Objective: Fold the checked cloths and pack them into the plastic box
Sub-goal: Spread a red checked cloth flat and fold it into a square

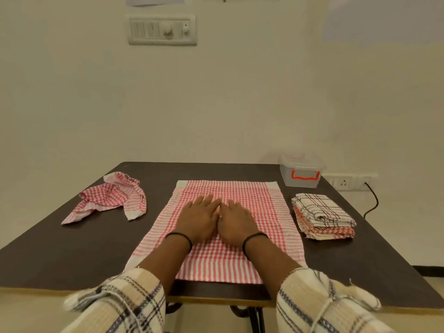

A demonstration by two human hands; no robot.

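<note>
A red-and-white checked cloth (266, 212) lies spread flat in the middle of the dark table (48, 255). My left hand (199, 217) and my right hand (236, 223) press on its centre side by side, palms down, fingers straight. A second red checked cloth (110, 197) lies crumpled at the far left. At the right sits a stack of folded cloths (323, 216), a black-and-white checked one on top and red ones beneath. The clear plastic box (301, 173) with a red handle stands at the far right corner, its lid on.
The table's far edge meets a cream wall. A wall socket (344, 181) with a black cable (372, 203) hangs just beyond the table's right side. The near table edge runs under my forearms.
</note>
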